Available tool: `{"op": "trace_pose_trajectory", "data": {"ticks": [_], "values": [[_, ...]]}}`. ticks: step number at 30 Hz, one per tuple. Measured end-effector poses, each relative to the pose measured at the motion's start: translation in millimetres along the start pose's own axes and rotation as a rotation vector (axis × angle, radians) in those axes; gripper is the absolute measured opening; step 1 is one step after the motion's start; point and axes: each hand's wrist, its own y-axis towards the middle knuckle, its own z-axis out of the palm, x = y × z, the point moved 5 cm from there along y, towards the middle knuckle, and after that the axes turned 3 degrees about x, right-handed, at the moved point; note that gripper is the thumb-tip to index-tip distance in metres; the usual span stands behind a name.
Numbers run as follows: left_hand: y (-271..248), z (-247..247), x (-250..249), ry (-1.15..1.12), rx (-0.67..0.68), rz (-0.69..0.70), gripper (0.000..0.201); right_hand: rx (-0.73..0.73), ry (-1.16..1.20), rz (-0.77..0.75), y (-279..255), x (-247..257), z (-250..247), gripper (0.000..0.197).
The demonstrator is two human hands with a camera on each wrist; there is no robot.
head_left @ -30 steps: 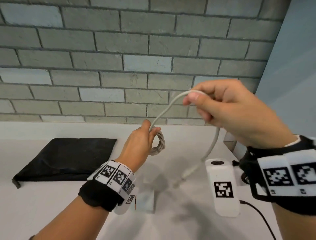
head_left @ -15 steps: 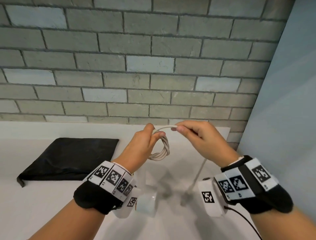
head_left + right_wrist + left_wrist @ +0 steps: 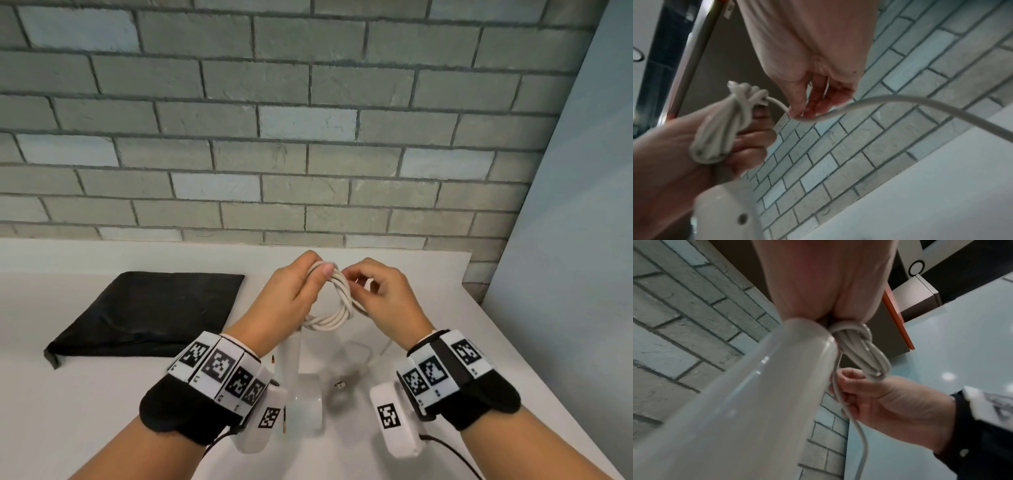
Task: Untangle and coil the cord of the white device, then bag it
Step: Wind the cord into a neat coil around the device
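White device: hangs below the left hand, above the tabletop [image 3: 102,394], its smooth body [image 3: 305,387] filling the near part of the left wrist view.
Left hand [image 3: 291,298]: clenched round the coiled cord [image 3: 337,308], thumb pressed on top of the loops.
Right hand [image 3: 387,298]: just right of the coil, fingertips [image 3: 797,112] pinching the loose strand, which trails down past the wrist.
Black bag [image 3: 147,311]: flat on the tabletop, well left of both hands.
Brick wall [image 3: 274,120]: behind the tabletop.
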Motion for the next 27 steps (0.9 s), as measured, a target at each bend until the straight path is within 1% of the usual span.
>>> {"op": "trace_pose_trajectory", "data": {"ticks": [2, 5, 7, 9, 11, 14, 17, 20, 24, 26, 27], "values": [[2, -3, 0, 0.063, -0.040, 0.007, 0.024, 0.063, 0.123, 0.037, -1, 2, 6, 0.008], [4, -3, 2, 0.125, -0.065, 0.020, 0.023, 0.174, 0.293, 0.106, -4, 8, 15, 0.018], [5, -2, 3, 0.161, -0.084, 0.014, 0.025, 0.208, 0.414, 0.180, -6, 9, 16, 0.024], [7, -2, 3, 0.204, -0.093, 0.016, 0.026, 0.218, 0.489, 0.219, -7, 12, 14, 0.027], [9, -1, 4, 0.237, -0.088, 0.031, 0.026, 0.207, 0.477, 0.219, -8, 14, 13, 0.023], [9, 1, 3, 0.255, -0.092, 0.048, 0.025, 0.182, 0.514, 0.262, -9, 12, 14, 0.039], [8, 2, 1, 0.253, -0.115, 0.056, 0.025, 0.168, 0.599, 0.306, -8, 14, 13, 0.034], [7, 1, 2, 0.249, -0.153, 0.045, 0.024, 0.202, 0.667, 0.337, -7, 19, 16, 0.028], [7, 1, 1, 0.221, -0.172, 0.031, 0.022, 0.258, 0.858, 0.394, -9, 24, 25, 0.026], [7, 3, -1, 0.198, -0.170, 0.039, 0.022, 0.261, 0.943, 0.388, -10, 26, 28, 0.021], [8, 5, -2, 0.189, -0.166, 0.046, 0.023, 0.260, 0.916, 0.362, -10, 27, 28, 0.015]]}}
